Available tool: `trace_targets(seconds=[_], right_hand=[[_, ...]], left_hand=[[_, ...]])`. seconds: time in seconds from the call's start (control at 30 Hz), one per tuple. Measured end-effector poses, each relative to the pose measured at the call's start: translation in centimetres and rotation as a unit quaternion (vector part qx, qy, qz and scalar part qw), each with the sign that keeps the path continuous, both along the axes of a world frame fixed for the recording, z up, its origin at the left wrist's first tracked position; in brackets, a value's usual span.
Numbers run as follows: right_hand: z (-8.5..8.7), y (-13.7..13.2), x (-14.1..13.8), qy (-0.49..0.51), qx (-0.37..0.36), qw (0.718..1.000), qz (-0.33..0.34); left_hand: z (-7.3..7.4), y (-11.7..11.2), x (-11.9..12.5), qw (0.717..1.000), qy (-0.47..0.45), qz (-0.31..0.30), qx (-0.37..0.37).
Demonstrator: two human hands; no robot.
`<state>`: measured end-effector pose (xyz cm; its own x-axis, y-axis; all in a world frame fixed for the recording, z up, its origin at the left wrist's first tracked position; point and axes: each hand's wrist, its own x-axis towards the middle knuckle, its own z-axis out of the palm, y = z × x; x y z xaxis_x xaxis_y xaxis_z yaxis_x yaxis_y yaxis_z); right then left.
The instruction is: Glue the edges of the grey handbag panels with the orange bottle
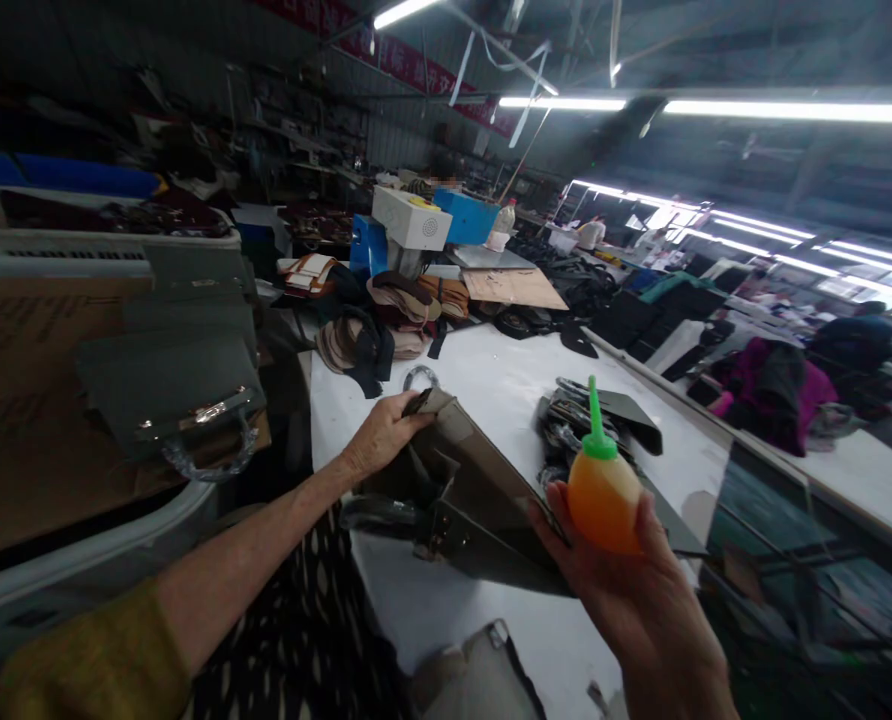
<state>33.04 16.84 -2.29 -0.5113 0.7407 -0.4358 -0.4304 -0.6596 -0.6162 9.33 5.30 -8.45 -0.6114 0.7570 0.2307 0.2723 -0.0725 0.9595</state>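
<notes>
My right hand [633, 590] is closed round an orange squeeze bottle [603, 495] with a green pointed nozzle, held upright near the table's front. My left hand [382, 432] grips the top edge of a grey-olive handbag [476, 490] that lies tilted on the white table [491, 380]. The bag's clear-wrapped handle [378, 512] sticks out toward me. Behind the bottle lies a pile of dark bag parts and handles [588, 415].
On the left, grey finished bags [183, 390] sit stacked in a crate with cardboard. Leather pieces [386, 320], a white box [412, 215] and a blue box [468, 215] crowd the table's far end. A glass-topped bench [791, 520] and a purple garment [768, 390] are on the right.
</notes>
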Motion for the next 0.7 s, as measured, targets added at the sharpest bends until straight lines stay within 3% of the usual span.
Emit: trace_targets(seconds=[0.13,0.23,0.3,0.37,0.47,0.57,0.7], right_hand=[[-0.2,-0.4,0.5,0.036,-0.088,0.995,0.004],[-1.0,-0.8,0.6,0.057,-0.163,0.985,0.013],[-2.0,-0.9,1.0,0.071,-0.202,0.976,0.032],[-3.1,-1.0,1.8,0.071,-0.205,0.974,0.059],[-4.7,-1.3,3.2,0.016,-0.105,0.991,0.086],[-5.3,-1.9,4.3,-0.082,0.049,0.992,0.078],[-4.9,-2.1,5.1,-0.199,0.223,0.948,0.107]], left_hand=[[6.8,1.2,-1.8,0.977,0.206,-0.047,-0.041],[11.1,2.4,-2.8,0.924,0.332,-0.128,-0.141],[12.6,2.9,-3.2,0.879,0.376,-0.179,-0.233],[12.7,3.0,-3.4,0.838,0.375,-0.228,-0.325],[11.1,2.1,-3.5,0.795,0.313,-0.300,-0.424],[8.6,0.6,-3.3,0.778,0.229,-0.351,-0.468],[5.7,-1.0,-2.7,0.771,0.135,-0.385,-0.489]])
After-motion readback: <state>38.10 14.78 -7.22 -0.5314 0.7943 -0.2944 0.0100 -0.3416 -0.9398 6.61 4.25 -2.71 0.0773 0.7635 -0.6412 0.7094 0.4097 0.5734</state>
